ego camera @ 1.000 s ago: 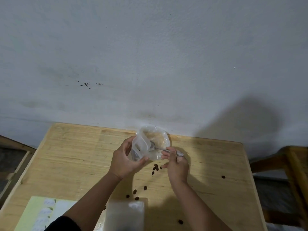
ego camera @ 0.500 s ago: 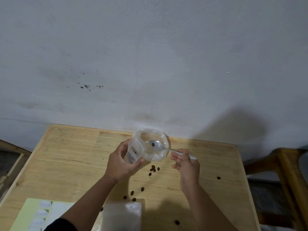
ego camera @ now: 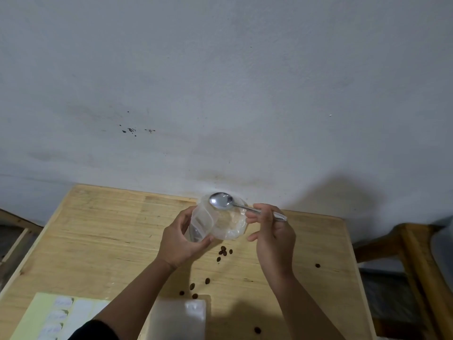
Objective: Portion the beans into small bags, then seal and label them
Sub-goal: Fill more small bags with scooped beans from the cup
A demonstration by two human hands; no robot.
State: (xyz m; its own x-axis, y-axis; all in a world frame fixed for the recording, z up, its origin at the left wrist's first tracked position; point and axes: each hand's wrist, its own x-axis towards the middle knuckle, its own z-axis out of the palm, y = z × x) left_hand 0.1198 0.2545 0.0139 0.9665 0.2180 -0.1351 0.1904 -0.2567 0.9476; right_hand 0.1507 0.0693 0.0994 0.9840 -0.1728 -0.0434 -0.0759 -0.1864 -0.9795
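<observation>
- Where the frame cuts it off, I read a pale label sheet (ego camera: 52, 315), writing blurred.
- Left hand (ego camera: 182, 238) curls fingers round a clear plastic tub (ego camera: 208, 223) above the wooden table (ego camera: 98, 229).
- Right hand (ego camera: 273, 231) pinches a shiny metal spoon (ego camera: 221, 200).
- Dark oval beans (ego camera: 224, 251) lie scattered below.

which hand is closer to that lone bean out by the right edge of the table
Right. The right hand, pinching the spoon, is just up and left of the lone bean. The left hand, holding the plastic container, sits farther left, beyond it.
</observation>
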